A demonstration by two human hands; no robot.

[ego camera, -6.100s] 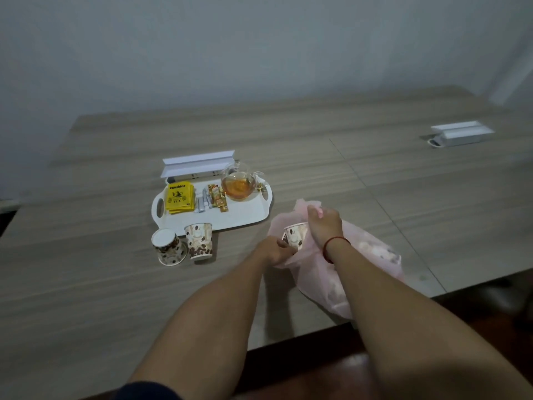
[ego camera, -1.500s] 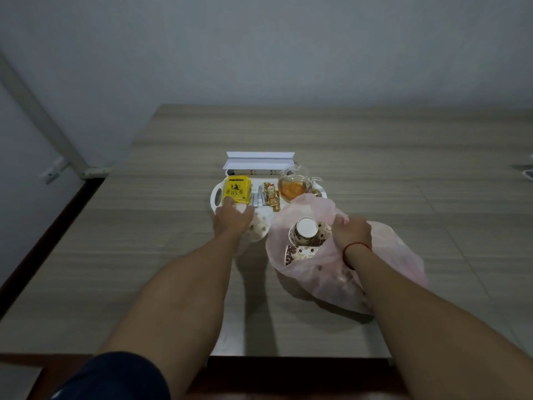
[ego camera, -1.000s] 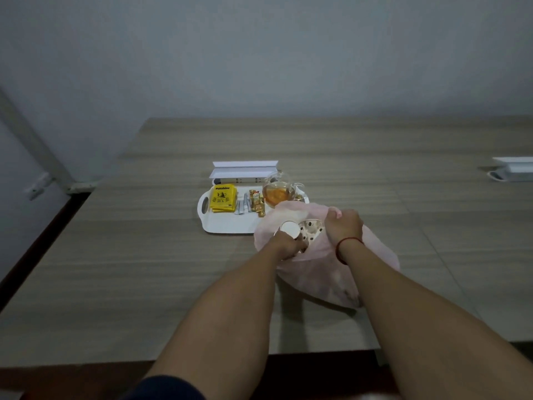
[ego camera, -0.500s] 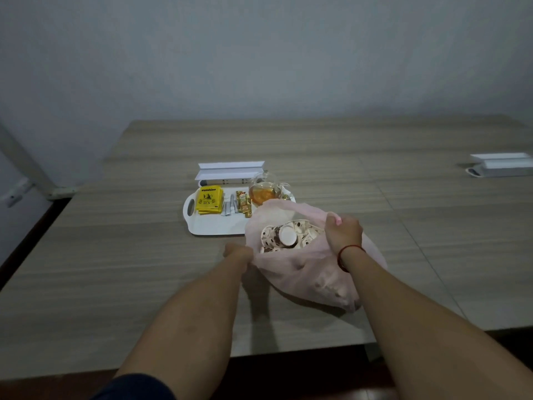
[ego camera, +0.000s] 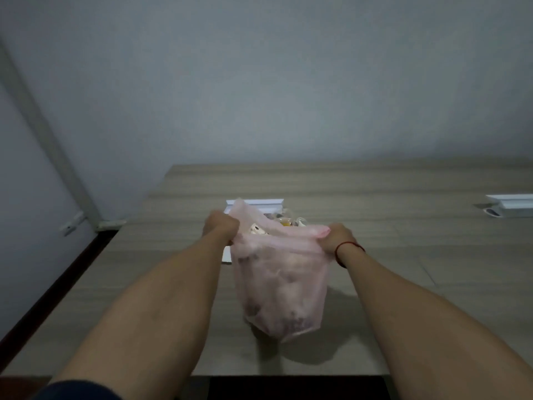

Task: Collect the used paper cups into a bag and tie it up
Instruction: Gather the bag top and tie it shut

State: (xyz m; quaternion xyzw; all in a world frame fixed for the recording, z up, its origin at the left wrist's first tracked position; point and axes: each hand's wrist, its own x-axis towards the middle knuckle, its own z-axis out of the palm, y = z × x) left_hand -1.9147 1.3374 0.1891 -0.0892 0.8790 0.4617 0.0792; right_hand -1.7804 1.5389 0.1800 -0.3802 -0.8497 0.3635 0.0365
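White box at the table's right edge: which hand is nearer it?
Right. The right hand grips the pink bag, well left of the white box; the left hand grips its other side, farther left.

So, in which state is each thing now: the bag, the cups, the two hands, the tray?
bag: held upright, mouth open, not tied.
cups: inside the bag.
left hand: grips the bag's left edge.
right hand: grips the bag's right edge.
tray: mostly hidden behind the bag.
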